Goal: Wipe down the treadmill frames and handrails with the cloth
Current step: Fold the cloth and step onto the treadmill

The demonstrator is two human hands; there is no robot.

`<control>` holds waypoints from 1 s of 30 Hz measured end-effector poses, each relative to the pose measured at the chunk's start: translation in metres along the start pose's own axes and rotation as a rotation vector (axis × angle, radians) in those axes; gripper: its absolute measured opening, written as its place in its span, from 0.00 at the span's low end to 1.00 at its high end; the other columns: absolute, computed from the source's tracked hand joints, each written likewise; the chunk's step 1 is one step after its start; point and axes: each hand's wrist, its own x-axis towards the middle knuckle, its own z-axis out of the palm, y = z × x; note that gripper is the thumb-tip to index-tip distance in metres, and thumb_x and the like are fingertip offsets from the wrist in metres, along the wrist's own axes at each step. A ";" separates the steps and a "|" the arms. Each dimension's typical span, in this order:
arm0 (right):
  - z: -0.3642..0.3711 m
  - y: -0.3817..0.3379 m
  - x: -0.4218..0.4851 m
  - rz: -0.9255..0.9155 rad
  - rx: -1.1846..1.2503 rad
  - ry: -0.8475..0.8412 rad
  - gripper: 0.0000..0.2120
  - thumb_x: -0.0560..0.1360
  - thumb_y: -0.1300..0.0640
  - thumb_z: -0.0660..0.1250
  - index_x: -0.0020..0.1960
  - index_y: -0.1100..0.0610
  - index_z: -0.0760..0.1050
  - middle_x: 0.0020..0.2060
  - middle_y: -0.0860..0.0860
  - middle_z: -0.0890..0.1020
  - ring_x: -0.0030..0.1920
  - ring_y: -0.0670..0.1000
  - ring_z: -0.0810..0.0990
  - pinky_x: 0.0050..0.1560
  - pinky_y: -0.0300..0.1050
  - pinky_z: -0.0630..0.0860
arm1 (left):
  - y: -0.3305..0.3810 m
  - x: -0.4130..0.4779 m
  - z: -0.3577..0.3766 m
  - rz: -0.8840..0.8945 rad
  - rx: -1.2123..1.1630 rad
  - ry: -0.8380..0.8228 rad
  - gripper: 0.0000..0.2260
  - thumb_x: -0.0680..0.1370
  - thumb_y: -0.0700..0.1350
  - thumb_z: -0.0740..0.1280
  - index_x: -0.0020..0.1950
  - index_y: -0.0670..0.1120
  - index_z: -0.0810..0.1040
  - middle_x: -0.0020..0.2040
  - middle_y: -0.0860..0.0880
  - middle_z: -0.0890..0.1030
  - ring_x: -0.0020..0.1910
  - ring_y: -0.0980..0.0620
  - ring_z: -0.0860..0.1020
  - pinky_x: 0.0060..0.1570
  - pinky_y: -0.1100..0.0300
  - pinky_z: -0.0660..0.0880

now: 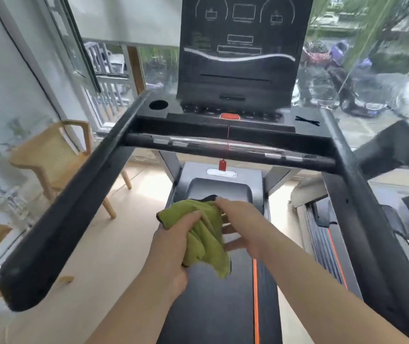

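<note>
Black treadmill (149, 120) fills the view, its upright console (243, 58) set against a large window. Left handrail (74, 202) runs from the console down toward the lower left corner; right handrail (355, 194) runs down the right side; a crossbar (223, 147) joins the two. Dark running belt (211, 306) with an orange stripe along its right edge lies below, between the rails. A second machine (335, 244) stands just beside it on the right. A wooden chair (49, 157) stands on the floor beyond the left handrail. Green cloth (203, 234), bunched and with a dark edge, is held above the belt, apart from both rails and the crossbar. Left hand (173, 242): grip closed, fingers curled round the lower part of the cloth. Right hand (243, 224): grip holds the upper edge of the cloth under the thumb, apparently with the fingers behind, though the cloth partly hides them. A red safety clip (222, 165) hangs on a cord below the crossbar.
</note>
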 end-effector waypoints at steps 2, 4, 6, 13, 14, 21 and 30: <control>-0.003 -0.046 0.013 -0.037 0.027 0.033 0.16 0.80 0.50 0.65 0.57 0.62 0.82 0.50 0.62 0.85 0.43 0.55 0.83 0.44 0.57 0.84 | 0.036 0.012 0.012 -0.056 -0.059 -0.021 0.12 0.77 0.43 0.74 0.60 0.42 0.84 0.52 0.39 0.87 0.48 0.45 0.86 0.42 0.55 0.81; -0.004 -0.089 0.031 -0.034 0.086 0.086 0.12 0.80 0.54 0.65 0.55 0.62 0.81 0.49 0.64 0.85 0.44 0.55 0.84 0.44 0.55 0.84 | 0.070 0.025 0.019 -0.095 -0.091 -0.020 0.14 0.75 0.41 0.74 0.59 0.38 0.84 0.50 0.40 0.86 0.45 0.45 0.86 0.45 0.52 0.81; 0.000 -0.131 0.054 -0.007 0.195 0.111 0.11 0.81 0.55 0.65 0.56 0.62 0.80 0.46 0.61 0.84 0.46 0.57 0.85 0.44 0.56 0.86 | 0.103 0.042 0.023 -0.117 -0.114 0.001 0.19 0.72 0.41 0.76 0.58 0.33 0.81 0.51 0.39 0.84 0.47 0.41 0.83 0.59 0.43 0.79; 0.018 -0.231 0.168 0.011 0.088 0.072 0.11 0.81 0.54 0.66 0.54 0.60 0.82 0.41 0.55 0.86 0.41 0.55 0.86 0.48 0.54 0.84 | 0.190 0.154 0.047 -0.071 -0.047 0.024 0.14 0.68 0.39 0.76 0.50 0.33 0.82 0.44 0.35 0.85 0.44 0.39 0.84 0.48 0.46 0.82; 0.018 -0.237 0.185 0.016 0.081 0.090 0.11 0.82 0.54 0.66 0.54 0.60 0.82 0.40 0.55 0.85 0.40 0.55 0.85 0.46 0.52 0.83 | 0.198 0.173 0.050 -0.066 -0.025 0.018 0.10 0.72 0.37 0.74 0.51 0.33 0.82 0.45 0.35 0.85 0.44 0.39 0.84 0.49 0.42 0.83; 0.010 -0.278 0.288 -0.075 -0.214 0.200 0.09 0.81 0.53 0.65 0.50 0.58 0.81 0.41 0.55 0.87 0.41 0.53 0.85 0.47 0.53 0.84 | 0.260 0.282 0.085 -0.168 0.037 0.078 0.13 0.75 0.35 0.72 0.57 0.30 0.79 0.53 0.28 0.82 0.45 0.36 0.84 0.52 0.35 0.81; 0.005 -0.349 0.384 -0.476 -0.823 0.086 0.07 0.78 0.48 0.69 0.56 0.46 0.79 0.52 0.40 0.82 0.54 0.44 0.80 0.57 0.45 0.78 | 0.356 0.373 0.080 0.142 0.144 0.386 0.12 0.73 0.45 0.79 0.54 0.50 0.82 0.49 0.45 0.86 0.49 0.45 0.86 0.54 0.43 0.82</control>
